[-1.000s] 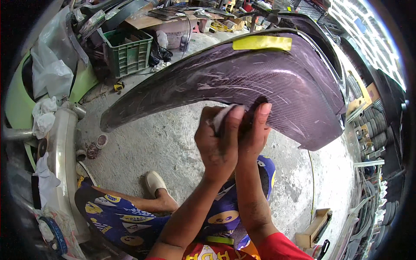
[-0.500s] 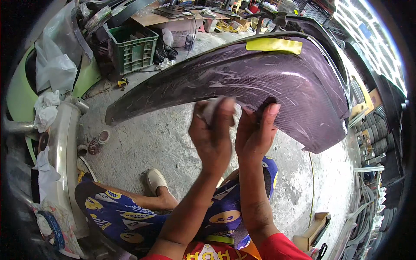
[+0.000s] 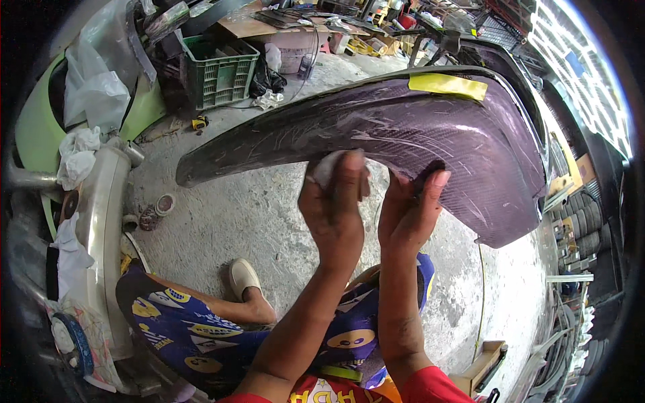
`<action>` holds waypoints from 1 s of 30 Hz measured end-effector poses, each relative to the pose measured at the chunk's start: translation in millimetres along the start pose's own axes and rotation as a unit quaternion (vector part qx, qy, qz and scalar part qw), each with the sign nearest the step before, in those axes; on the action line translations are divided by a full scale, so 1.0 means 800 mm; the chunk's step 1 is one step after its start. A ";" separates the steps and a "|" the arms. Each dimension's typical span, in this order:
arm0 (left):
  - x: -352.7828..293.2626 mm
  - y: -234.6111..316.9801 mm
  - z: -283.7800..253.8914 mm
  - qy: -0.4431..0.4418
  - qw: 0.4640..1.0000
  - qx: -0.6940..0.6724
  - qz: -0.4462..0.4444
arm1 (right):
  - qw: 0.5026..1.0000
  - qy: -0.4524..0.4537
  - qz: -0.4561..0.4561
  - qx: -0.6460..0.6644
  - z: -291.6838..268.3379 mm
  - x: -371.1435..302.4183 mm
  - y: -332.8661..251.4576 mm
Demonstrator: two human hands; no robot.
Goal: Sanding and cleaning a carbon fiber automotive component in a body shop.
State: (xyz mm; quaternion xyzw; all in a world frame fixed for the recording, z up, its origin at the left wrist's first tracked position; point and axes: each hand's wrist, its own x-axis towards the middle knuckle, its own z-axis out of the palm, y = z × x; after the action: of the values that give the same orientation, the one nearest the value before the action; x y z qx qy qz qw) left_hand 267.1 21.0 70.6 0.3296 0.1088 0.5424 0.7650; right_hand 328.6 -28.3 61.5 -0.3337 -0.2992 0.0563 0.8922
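Observation:
A long curved carbon-fibre car body panel (image 3: 463,161), dark purple-grey with many pale scratches, spans the middle of the view. A strip of yellow tape (image 3: 448,86) sticks to its upper edge. My left hand (image 3: 334,208) is closed round a small whitish folded piece (image 3: 328,168), at the panel's lower edge; whether that is cloth or abrasive paper I cannot tell. Beside it, my right hand (image 3: 407,215) grips the same lower edge, thumb on the near face and fingers partly hidden.
Left of me stand a silver muffler-like box (image 3: 101,235), crumpled white paper (image 3: 79,158) and a pale green body part (image 3: 40,121). Farther back is a green plastic crate (image 3: 222,77). An open tin (image 3: 164,204) and a tape measure (image 3: 199,123) lie on the concrete floor.
The whole scene has shifted a little to the right in the view. My left hand stays near the panel's lower edge with the whitish piece; my right hand keeps its grip.

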 end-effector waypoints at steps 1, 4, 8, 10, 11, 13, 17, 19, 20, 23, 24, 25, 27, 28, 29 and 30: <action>0.002 0.003 0.001 0.031 0.998 -0.046 -0.011 | 0.999 0.015 -0.046 -0.014 0.012 0.000 0.001; -0.012 -0.005 0.004 -0.015 0.993 0.116 0.032 | 1.000 -0.024 -0.008 -0.004 -0.005 -0.006 -0.003; -0.001 0.012 0.001 0.030 1.000 0.000 -0.007 | 0.997 0.049 -0.048 0.024 0.021 -0.003 0.005; -0.007 -0.006 -0.007 -0.005 0.999 0.046 0.006 | 0.999 0.042 -0.015 0.004 0.008 -0.008 -0.002; -0.008 -0.011 -0.008 -0.039 0.995 0.092 0.023 | 0.999 0.032 0.018 -0.014 0.002 -0.008 -0.004; -0.005 -0.015 -0.014 -0.053 0.996 0.069 0.011 | 1.000 0.008 0.003 0.017 0.000 0.000 0.002; -0.010 -0.020 -0.035 -0.089 0.993 0.062 -0.036 | 0.999 -0.007 -0.032 -0.028 0.013 0.001 -0.005; -0.015 -0.022 -0.040 -0.069 0.996 0.047 -0.038 | 0.999 -0.001 -0.029 -0.028 0.012 0.001 -0.002; -0.014 -0.020 -0.044 -0.072 0.995 0.062 -0.033 | 1.000 -0.002 -0.023 -0.010 0.010 0.003 0.002; -0.012 -0.011 -0.047 -0.075 0.994 0.075 -0.030 | 1.000 0.005 -0.011 0.010 -0.001 0.003 0.005; -0.012 -0.012 -0.049 -0.066 0.995 0.062 -0.031 | 1.000 0.013 -0.006 0.015 -0.002 0.003 0.007; -0.012 -0.012 -0.051 -0.063 0.996 0.063 -0.031 | 1.000 0.012 -0.003 0.015 -0.002 0.004 0.009; -0.012 -0.012 -0.051 -0.060 0.995 0.061 -0.041 | 0.999 0.006 -0.033 0.012 0.010 0.006 0.006; -0.012 -0.010 -0.050 -0.059 0.995 0.061 -0.043 | 0.999 -0.009 -0.022 0.025 0.018 0.004 0.000; -0.012 -0.007 -0.049 -0.046 0.996 0.058 -0.045 | 0.999 -0.009 -0.020 0.026 0.019 0.004 0.001; -0.012 -0.004 -0.049 -0.032 0.997 0.054 -0.047 | 0.999 -0.012 -0.019 0.027 0.019 0.004 0.002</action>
State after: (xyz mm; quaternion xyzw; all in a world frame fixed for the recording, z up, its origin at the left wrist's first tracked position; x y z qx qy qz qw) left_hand 245.5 26.9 37.1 0.3822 0.1290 0.4880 0.7740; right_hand 322.3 -17.4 71.2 -0.3030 -0.3144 0.0515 0.8981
